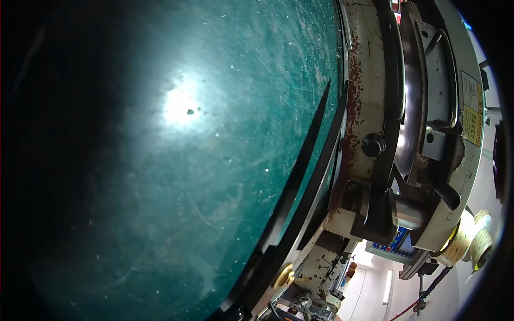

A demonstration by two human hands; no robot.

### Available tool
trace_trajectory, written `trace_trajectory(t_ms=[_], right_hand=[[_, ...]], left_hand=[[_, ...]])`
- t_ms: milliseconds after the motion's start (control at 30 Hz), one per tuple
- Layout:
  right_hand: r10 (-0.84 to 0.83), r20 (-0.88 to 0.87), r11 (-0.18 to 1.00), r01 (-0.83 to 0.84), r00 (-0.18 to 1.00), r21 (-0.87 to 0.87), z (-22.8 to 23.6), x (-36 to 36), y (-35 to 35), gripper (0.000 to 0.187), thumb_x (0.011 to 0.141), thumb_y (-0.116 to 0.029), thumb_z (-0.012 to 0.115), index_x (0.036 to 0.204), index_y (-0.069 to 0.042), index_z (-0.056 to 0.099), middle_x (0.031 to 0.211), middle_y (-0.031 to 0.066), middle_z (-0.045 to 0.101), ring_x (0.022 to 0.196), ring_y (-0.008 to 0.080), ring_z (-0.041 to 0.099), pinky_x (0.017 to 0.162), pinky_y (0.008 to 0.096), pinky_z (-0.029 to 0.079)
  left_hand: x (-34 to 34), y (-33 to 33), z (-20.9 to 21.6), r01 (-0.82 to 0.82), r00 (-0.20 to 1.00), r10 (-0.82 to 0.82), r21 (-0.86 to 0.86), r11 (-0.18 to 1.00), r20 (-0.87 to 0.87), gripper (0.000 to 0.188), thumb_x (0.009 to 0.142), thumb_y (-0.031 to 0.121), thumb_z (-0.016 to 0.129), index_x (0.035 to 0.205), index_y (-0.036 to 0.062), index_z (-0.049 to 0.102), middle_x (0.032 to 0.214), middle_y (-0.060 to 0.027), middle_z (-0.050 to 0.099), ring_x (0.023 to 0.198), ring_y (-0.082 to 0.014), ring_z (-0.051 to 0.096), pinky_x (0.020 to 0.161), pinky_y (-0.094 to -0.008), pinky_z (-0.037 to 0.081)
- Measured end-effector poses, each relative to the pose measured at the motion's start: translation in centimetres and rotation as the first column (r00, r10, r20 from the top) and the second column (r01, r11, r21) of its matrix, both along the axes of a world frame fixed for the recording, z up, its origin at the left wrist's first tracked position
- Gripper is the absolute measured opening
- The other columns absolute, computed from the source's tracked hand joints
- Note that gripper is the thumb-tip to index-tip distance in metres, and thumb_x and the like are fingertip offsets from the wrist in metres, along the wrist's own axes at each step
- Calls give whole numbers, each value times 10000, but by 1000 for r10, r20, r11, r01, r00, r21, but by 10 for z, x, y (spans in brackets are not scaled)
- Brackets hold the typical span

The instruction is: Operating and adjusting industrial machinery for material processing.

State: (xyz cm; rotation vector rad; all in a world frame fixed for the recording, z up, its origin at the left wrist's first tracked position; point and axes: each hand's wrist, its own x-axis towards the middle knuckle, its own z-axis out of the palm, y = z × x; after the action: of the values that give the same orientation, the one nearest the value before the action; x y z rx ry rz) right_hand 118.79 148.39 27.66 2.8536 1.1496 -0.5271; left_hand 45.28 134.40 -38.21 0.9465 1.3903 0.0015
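Observation:
Neither my left hand nor my right hand shows in the head view. A scratched, speckled green surface (241, 144) fills most of the picture, with a bright glare spot on it. Along its right side runs a heavy machine with a worn, cream-painted beam (360, 96) chipped down to rust. A long, dark, tapering strip (302, 171) borders the green surface. On the beam sits a round black knob (373, 145). Behind it are metal plates (435, 80) with a short bar fixed to them.
At the lower right is a control panel (396, 243) with buttons and a small screen. Several pale rolls (481, 241) hang beside the machine. A round brass-coloured fitting (284, 275) and cluttered metal parts (313, 305) lie along the bottom. A lit tube lamp (387, 287) shows beyond.

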Motion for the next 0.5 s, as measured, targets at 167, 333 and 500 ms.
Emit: trace_trajectory(t_ms=[167, 333, 500], right_hand=[[-6, 3, 1000, 6, 1000, 11, -1, 0, -8, 344, 854, -127, 540, 1155, -10, 661, 1244, 248, 600, 1209, 468, 501, 1041, 540, 383], [-8, -23, 999, 9, 1000, 40, -12, -7, -13, 344, 851, -122, 540, 1153, -9, 661, 1243, 250, 600, 1211, 468, 500, 1042, 539, 383], [-15, -44, 994, 20, 999, 105, -23, -19, -36, 343, 849, -117, 541, 1150, -8, 662, 1241, 251, 600, 1212, 467, 499, 1042, 538, 383]], left_hand=[[0, 23, 18, -9, 1000, 9, -15, 1000, -8, 295, 945, 321, 591, 876, 47, 678, 780, -129, 689, 728, -293, 677, 686, -447, 510], [-21, 23, 16, -22, 999, 21, -10, 1000, -44, 296, 948, 320, 588, 877, 46, 676, 777, -129, 687, 725, -291, 676, 684, -446, 509], [-49, 28, -7, -28, 997, 30, 32, 999, -74, 297, 950, 319, 585, 878, 45, 675, 773, -128, 685, 721, -289, 675, 683, -446, 508]])
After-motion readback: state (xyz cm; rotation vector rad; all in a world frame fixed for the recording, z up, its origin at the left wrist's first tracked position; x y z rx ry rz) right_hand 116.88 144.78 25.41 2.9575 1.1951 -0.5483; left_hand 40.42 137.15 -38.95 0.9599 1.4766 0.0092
